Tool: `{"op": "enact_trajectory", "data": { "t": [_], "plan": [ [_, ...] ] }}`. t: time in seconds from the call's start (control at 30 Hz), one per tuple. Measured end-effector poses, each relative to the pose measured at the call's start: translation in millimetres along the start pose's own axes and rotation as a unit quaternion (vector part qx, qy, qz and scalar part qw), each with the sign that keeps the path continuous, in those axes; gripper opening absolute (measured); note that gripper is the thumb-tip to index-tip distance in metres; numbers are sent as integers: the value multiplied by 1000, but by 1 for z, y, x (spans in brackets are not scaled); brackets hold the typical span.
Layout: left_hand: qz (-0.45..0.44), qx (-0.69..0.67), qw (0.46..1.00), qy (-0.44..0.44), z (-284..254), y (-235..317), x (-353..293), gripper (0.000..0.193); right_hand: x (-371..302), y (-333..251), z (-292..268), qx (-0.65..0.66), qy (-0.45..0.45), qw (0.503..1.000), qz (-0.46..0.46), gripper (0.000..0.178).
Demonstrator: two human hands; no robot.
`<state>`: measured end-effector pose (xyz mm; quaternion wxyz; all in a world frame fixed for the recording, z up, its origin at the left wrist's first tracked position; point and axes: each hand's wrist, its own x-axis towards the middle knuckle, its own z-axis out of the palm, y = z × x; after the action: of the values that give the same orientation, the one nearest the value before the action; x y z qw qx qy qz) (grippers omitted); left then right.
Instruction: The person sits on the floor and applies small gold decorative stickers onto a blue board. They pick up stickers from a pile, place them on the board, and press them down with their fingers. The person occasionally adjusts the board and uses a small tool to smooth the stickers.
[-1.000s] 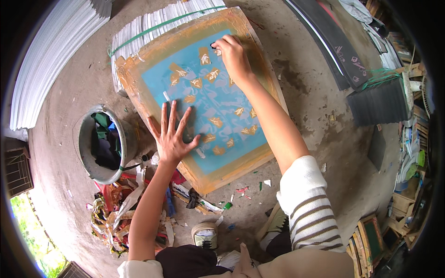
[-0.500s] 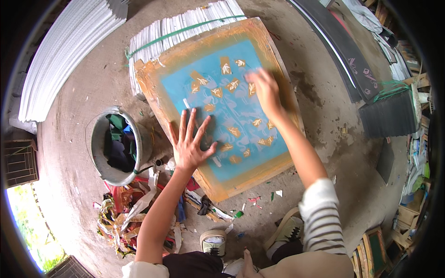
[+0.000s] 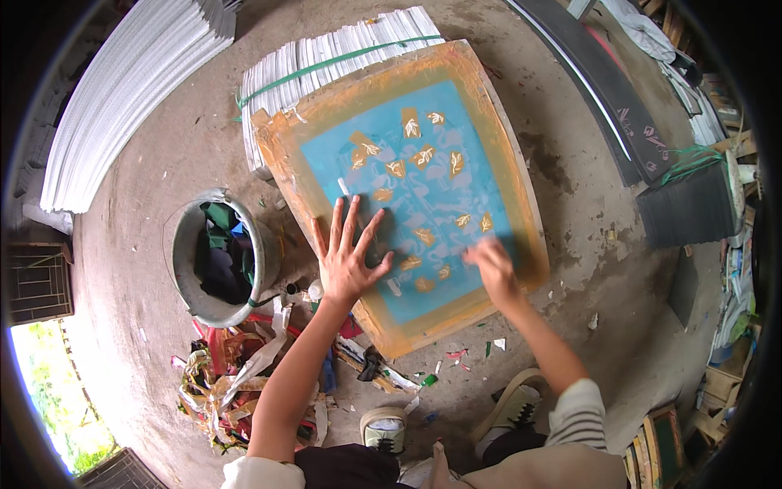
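Note:
A screen-printing frame (image 3: 326,110) with an orange-smeared border and a blue mesh (image 3: 350,147) lies tilted on a stack of white sheets. Pale bird and plant shapes show on the mesh, with several brown patches (image 3: 422,156), some bearing white leaf shapes. Fingers spread, my left hand (image 3: 349,265) presses flat on the left edge of the mesh, close to a small white strip (image 3: 343,187). Over the lower right of the mesh, my right hand (image 3: 494,265) is closed with its fingers bent together. What it holds, if anything, is hidden and slightly blurred.
A grey bucket (image 3: 183,277) of dark cloths stands left of the frame. Scraps and ribbons (image 3: 236,375) lie below it. White stacked sheets (image 3: 122,114) stand far left; green strapping (image 3: 342,63) binds the stack at the frame. Dark boards (image 3: 603,98) are at right.
My right hand has moved from the upper right of the mesh down toward its lower right. My left hand stays on the mesh. The whole view has shifted slightly.

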<state>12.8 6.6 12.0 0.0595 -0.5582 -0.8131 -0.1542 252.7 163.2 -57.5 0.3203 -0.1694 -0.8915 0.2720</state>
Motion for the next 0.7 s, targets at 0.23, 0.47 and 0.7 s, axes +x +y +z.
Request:
{"op": "enact_trajectory", "data": {
  "t": [0.23,0.47,0.7],
  "plan": [
    [9,-10,1000,7,3,8,4,67,238,18,26,-12,145,989,-7,14],
    [-11,-1,1000,-3,0,-2,1,66,-6,-36,23,-41,61,996,56,16],
    [-15,-13,1000,2,0,1,-2,66,116,0,40,-57,45,994,77,26]
  ]
}}
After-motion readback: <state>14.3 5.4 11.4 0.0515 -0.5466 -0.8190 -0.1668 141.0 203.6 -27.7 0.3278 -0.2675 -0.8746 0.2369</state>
